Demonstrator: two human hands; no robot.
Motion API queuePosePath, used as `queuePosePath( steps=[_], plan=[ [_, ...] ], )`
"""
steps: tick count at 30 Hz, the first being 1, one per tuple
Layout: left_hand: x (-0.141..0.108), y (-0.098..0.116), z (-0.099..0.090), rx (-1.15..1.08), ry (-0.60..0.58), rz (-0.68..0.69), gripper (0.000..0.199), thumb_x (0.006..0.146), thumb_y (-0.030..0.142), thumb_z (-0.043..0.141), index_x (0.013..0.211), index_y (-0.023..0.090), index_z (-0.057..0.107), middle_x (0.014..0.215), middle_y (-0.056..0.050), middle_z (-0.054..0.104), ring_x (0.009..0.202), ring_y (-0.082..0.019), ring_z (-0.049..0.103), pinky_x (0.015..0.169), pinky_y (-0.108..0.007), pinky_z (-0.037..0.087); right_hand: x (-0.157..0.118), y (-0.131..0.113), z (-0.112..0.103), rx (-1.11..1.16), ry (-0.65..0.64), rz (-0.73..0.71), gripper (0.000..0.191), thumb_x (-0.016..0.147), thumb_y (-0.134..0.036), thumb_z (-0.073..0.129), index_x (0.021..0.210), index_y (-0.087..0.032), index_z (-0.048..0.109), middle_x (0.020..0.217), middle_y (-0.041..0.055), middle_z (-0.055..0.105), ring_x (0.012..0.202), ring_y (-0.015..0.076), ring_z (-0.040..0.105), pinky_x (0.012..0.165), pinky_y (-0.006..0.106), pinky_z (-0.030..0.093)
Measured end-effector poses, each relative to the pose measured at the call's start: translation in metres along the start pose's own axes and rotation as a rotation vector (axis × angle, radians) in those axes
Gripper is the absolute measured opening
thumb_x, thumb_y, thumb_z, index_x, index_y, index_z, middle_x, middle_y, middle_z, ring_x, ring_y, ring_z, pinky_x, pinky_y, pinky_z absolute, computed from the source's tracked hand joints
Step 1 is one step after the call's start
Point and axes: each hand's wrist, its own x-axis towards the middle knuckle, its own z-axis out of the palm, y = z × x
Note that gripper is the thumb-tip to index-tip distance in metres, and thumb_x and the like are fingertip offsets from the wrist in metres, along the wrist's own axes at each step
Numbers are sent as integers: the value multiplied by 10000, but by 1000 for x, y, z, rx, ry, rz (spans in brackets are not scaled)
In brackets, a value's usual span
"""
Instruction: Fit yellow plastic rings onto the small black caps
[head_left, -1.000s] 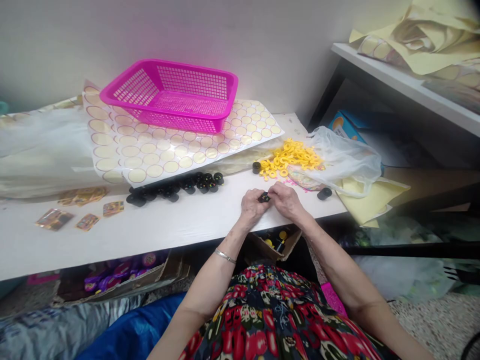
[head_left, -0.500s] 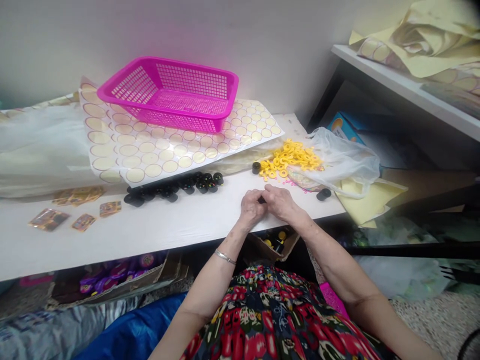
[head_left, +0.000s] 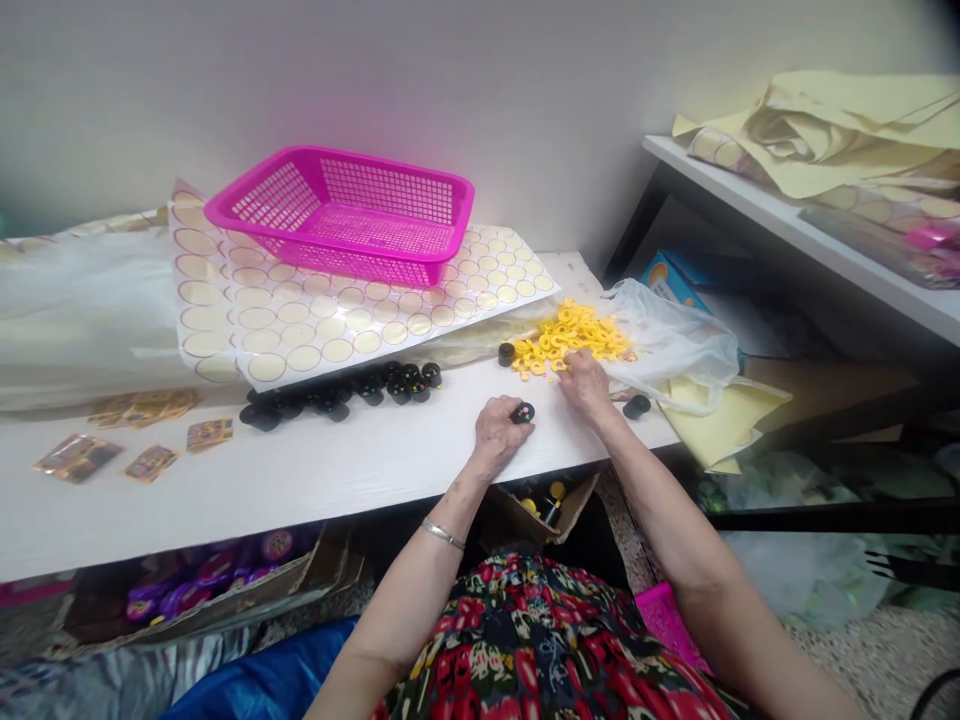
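My left hand (head_left: 501,434) is closed around a small black round cap (head_left: 523,412), its upper face showing coloured dots. At the front edge of a pile of yellow plastic ring pieces (head_left: 576,330), my right hand (head_left: 586,382) has its fingers bent down and together; what lies between the fingertips is hidden. Another black cap (head_left: 506,354) stands at the pile's left edge, and a further black cap (head_left: 637,406) lies to the right of my right hand. Farther left, a row of black caps (head_left: 410,376) stands along the sticker sheet, several with coloured dots inside.
A pink basket (head_left: 442,272) stands on the sticker sheet (head_left: 300,357) at the back. Small printed packets (head_left: 152,462) lie left on the white table (head_left: 360,470). A clear plastic bag (head_left: 690,345) is at right. Below are a carton (head_left: 576,508) and a shelf (head_left: 780,215) rises at right.
My hands have come apart. The right has moved up and right to the yellow pieces; the left keeps the black cap, now visible. The camera view has tilted slightly upward.
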Motion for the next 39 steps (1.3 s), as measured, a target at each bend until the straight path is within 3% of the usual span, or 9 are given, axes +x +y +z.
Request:
queuePosePath(
  steps=[3,9,15,22,25,28,33,36,39],
  plan=[
    [0,2,-2,-10,-2,-5,226,573,232,672,795,201,644,768,-3,613,752,-159,507,707,-271,407,10,0,7,-179,-36,59,243,821,-175,416,1009,-118,560,1061,151,532,849,218,572,666,301,413],
    [0,4,-4,-5,-16,-25,217,574,233,671,788,209,646,750,1,602,751,-159,505,691,-269,406,19,-4,14,-256,-166,-5,294,839,-153,365,1099,-125,501,1136,177,493,897,243,575,694,331,426],
    [1,1,0,-24,2,-31,217,570,218,674,785,212,645,762,2,601,757,-156,514,712,-269,417,23,-1,14,-232,-122,-32,313,831,-106,335,1091,-139,506,1057,144,556,897,229,558,688,302,397],
    [1,3,-1,-3,-15,-42,209,561,230,688,766,218,646,752,6,598,760,-155,521,723,-271,423,-16,3,23,-249,-45,-230,272,823,-87,348,954,-143,579,970,117,573,828,199,535,603,271,339],
    [1,3,-1,-10,-10,-46,227,567,239,687,789,218,648,780,2,605,783,-159,528,741,-278,425,-40,7,22,-200,-102,-290,246,829,-107,358,901,-143,591,947,109,567,793,185,523,602,270,341],
    [0,3,-1,-20,-10,-35,255,573,248,686,824,214,652,799,-2,612,793,-162,535,755,-286,428,-52,12,15,-88,-111,-257,208,836,-149,381,892,-156,581,976,94,561,842,184,514,649,267,367],
    [0,4,-2,-36,-22,-57,287,573,247,690,857,216,657,817,-5,620,803,-165,544,768,-294,438,-45,18,4,29,-130,-322,265,770,-117,475,1018,-168,553,1068,81,559,1035,209,443,841,294,357],
    [0,3,0,-70,-13,-74,304,560,248,700,858,208,661,826,-8,625,813,-166,552,783,-299,442,-39,17,3,15,-180,-369,220,764,-101,473,945,-163,580,1005,85,584,1031,220,446,861,312,345],
    [0,0,3,-130,0,-149,451,536,261,720,975,202,638,878,-16,629,802,-162,564,768,-298,451,-36,14,5,105,-125,-290,195,780,-152,480,947,-140,580,977,98,592,971,217,481,833,310,364]
  ],
)
